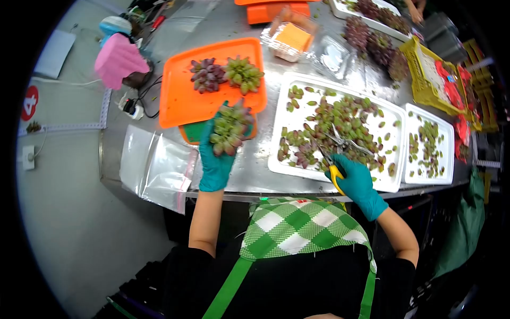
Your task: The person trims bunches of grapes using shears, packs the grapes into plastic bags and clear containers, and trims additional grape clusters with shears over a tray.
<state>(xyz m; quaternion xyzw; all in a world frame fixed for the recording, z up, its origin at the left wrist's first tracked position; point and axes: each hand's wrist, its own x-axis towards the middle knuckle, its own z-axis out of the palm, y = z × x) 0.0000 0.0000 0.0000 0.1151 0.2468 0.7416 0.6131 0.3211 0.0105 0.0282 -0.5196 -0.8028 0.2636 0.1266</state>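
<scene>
My left hand [217, 159], in a teal glove, is closed around a green and reddish succulent rosette [232, 127] just in front of an orange tray [178, 80]. In that tray lie a purple succulent [207, 75] and a greener succulent [243, 74]. My right hand [353, 179], gloved in teal too, grips yellow-handled snips [336, 174]. Their metal blades are over the near part of a white tray [284, 106] strewn with loose succulent leaves [340, 117]. The exact blade opening is hard to make out among the leaves.
Clear plastic bags [156, 167] lie at the left table edge. Another white tray [449, 143] with leaves stands at right, near a yellow crate [419, 85]. A clear box with an orange sponge-like block [292, 37] and dark succulents [380, 48] sit farther back. Another person's hand [415, 11] shows top right.
</scene>
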